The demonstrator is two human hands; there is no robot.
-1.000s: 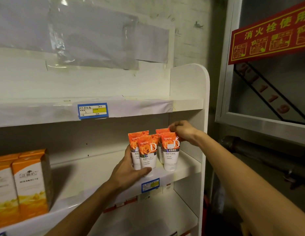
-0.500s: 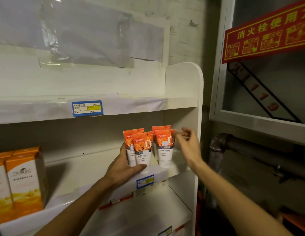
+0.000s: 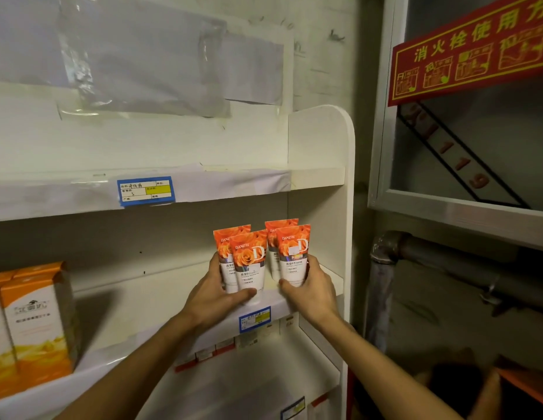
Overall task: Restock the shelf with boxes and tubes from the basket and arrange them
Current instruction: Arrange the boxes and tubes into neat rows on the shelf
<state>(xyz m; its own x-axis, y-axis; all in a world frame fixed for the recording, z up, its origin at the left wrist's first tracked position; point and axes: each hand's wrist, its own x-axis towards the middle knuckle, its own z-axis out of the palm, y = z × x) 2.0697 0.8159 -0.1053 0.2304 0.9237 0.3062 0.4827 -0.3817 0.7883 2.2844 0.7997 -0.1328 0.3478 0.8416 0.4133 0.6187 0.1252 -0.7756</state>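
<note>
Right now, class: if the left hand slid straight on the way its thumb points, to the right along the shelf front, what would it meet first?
Probably the right hand, gripping the front right tube. The left hand holds the front left tube; depth between them is unclear.

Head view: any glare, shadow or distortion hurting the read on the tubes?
Head view: dim, warm light; tubes sharp, large print readable. Glare only on the plastic sheet above. Orange boxes cast a soft shadow rightward. Wide-angle bending bows the shelf side panel; bottom right corner murky.
</note>
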